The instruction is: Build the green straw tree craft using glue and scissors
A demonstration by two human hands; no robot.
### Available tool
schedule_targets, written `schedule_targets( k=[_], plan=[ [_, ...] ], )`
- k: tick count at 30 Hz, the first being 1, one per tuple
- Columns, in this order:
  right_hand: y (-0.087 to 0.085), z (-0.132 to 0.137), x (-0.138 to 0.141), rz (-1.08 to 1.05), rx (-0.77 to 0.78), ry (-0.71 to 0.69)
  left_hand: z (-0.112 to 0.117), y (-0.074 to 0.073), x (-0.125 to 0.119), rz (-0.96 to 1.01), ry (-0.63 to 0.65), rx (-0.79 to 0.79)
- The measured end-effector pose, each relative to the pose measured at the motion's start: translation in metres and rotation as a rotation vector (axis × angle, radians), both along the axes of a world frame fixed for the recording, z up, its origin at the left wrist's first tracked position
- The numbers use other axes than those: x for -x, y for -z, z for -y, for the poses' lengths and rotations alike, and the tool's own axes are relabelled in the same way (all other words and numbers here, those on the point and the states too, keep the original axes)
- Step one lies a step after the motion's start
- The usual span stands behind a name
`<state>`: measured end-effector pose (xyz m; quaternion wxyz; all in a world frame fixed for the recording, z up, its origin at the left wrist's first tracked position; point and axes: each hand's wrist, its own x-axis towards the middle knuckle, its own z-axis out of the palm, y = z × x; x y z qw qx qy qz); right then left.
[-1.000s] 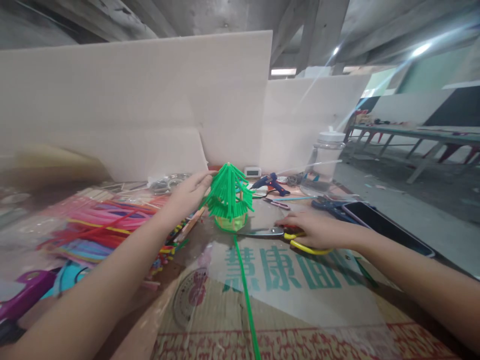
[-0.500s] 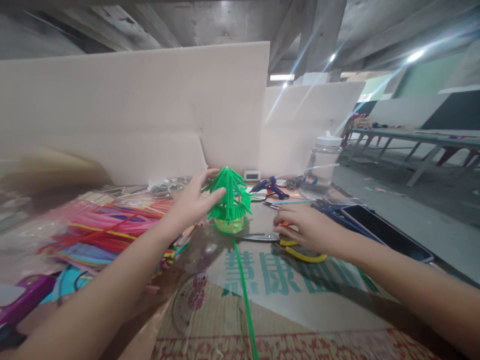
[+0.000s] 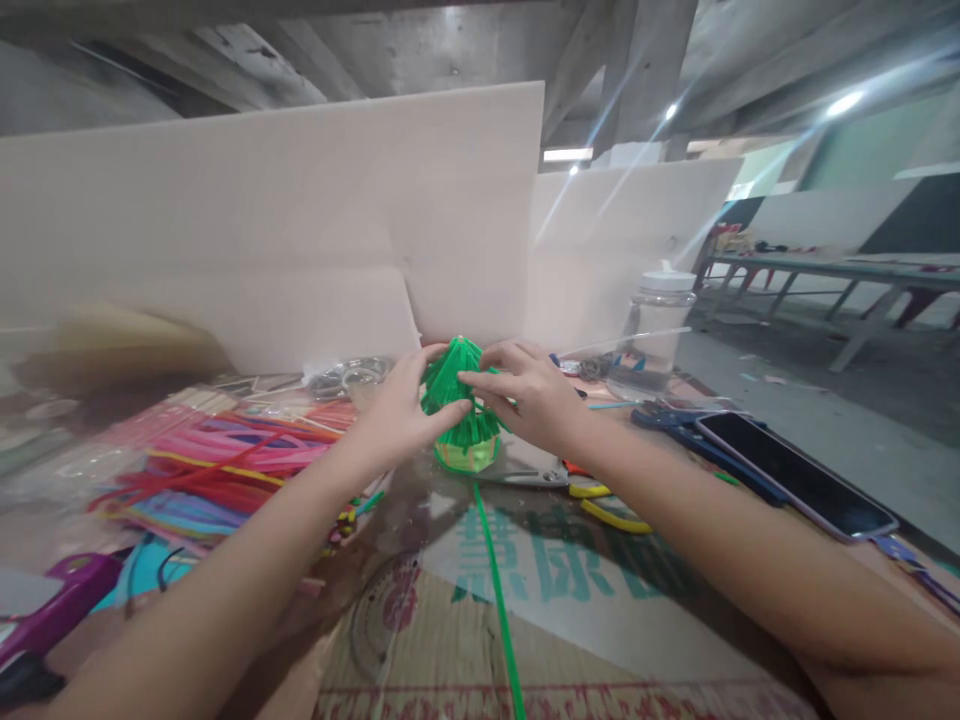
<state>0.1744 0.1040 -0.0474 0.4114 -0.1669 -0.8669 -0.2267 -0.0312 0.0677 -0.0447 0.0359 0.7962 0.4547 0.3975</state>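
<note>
A small green cone made of plastic straws [image 3: 456, 400] stands on a yellow-green base in the middle of the table. My left hand [image 3: 401, 418] grips its left side, thumb in front and fingers round the back. My right hand [image 3: 525, 392] closes on its right side and top, fingers across the straws. A long green straw [image 3: 495, 600] lies on the cardboard, running from the cone's base toward me. Yellow-handled scissors [image 3: 600, 500] rest on the table just under my right forearm.
A heap of pink, red and blue straws [image 3: 217, 460] fills the left. A phone [image 3: 795, 475] lies at the right, a clear plastic jar [image 3: 652, 330] behind it. White boards [image 3: 300, 220] wall the back. A purple tool [image 3: 52, 600] sits bottom left.
My right hand has left the scissors and come up onto the green cone. My left hand has closed round the cone's left side.
</note>
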Motion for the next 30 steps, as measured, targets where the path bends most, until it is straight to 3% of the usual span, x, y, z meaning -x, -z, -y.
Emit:
schedule_targets(
  k=[7, 13, 21, 30],
  plan=[
    [0.001, 0.005, 0.001, 0.018, 0.029, 0.057, -0.001, -0.001, 0.002, 0.037, 0.018, 0.022],
    [0.002, 0.014, -0.006, -0.155, 0.056, -0.049, -0.005, 0.000, 0.005, 0.070, 0.046, 0.024],
    [0.019, 0.011, -0.012, -0.044, -0.047, -0.026, -0.004, -0.001, 0.004, 0.055, 0.030, 0.015],
    [0.024, 0.017, -0.007, 0.002, 0.026, -0.027, -0.002, -0.001, 0.001, 0.021, 0.001, -0.044]
  ],
)
